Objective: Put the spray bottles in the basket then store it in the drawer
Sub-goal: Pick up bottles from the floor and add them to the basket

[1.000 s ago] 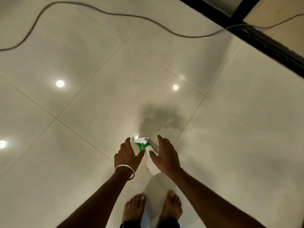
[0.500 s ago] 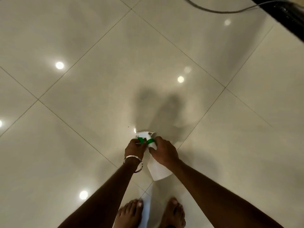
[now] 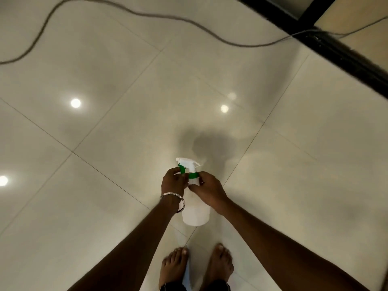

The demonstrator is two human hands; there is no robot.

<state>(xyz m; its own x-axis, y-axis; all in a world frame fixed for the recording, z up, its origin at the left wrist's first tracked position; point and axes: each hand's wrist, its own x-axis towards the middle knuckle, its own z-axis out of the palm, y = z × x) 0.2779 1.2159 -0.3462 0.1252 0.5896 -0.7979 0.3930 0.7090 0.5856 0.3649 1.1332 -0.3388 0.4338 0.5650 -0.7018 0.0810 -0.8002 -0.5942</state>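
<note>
A white spray bottle [image 3: 195,213] with a green collar and trigger is held upright in front of me, above the tiled floor. My left hand [image 3: 173,182], with a metal bangle on its wrist, pinches the green trigger side of the head. My right hand [image 3: 207,190] grips the bottle's neck just under the green collar. The bottle's lower body shows between my wrists. No basket or drawer is in view.
Glossy cream floor tiles [image 3: 105,185] fill the view, with ceiling lights reflected in them. A grey cable [image 3: 147,14] snakes across the far floor. A black frame [image 3: 336,49] runs along the top right. My bare feet [image 3: 197,267] stand below the bottle.
My hands closed from open around the bottle to gripping its head and neck. The view dipped, then tilted back up, so the cable and black frame show again.
</note>
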